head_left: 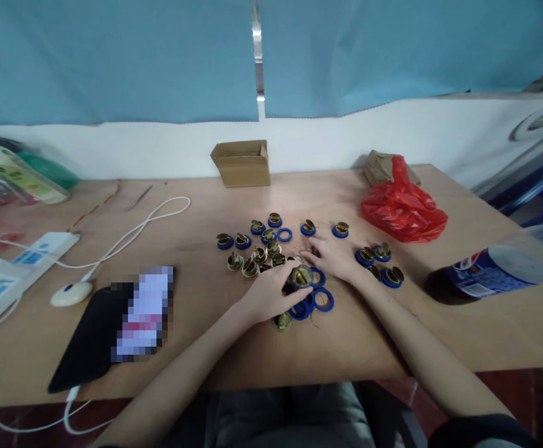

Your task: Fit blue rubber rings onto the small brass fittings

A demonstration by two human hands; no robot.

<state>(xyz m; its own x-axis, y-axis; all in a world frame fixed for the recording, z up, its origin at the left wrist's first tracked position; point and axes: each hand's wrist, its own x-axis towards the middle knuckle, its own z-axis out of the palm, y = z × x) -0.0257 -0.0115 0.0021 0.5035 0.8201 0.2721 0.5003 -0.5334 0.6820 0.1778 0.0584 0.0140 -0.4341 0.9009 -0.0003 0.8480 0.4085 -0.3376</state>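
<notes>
My left hand (271,291) is closed around a round brass piece with a flap across it (302,276), held above several loose blue rings (322,299). My right hand (331,257) rests just beyond, its fingers curled in beside that piece; what they hold, if anything, is hidden. Several bare brass flap pieces (249,267) lie clustered left of my hands. Another bare one (282,321) is below my left hand. Behind the cluster stand more brass pieces seated in blue rings (275,219), and others (392,277) sit to the right of my right wrist.
An open cardboard box (245,165) stands by the wall. To the right are a red plastic bag (404,211) and a cola bottle on its side (486,274). A phone (145,314), a black pad (91,336), white cables and a power strip (23,267) occupy the left.
</notes>
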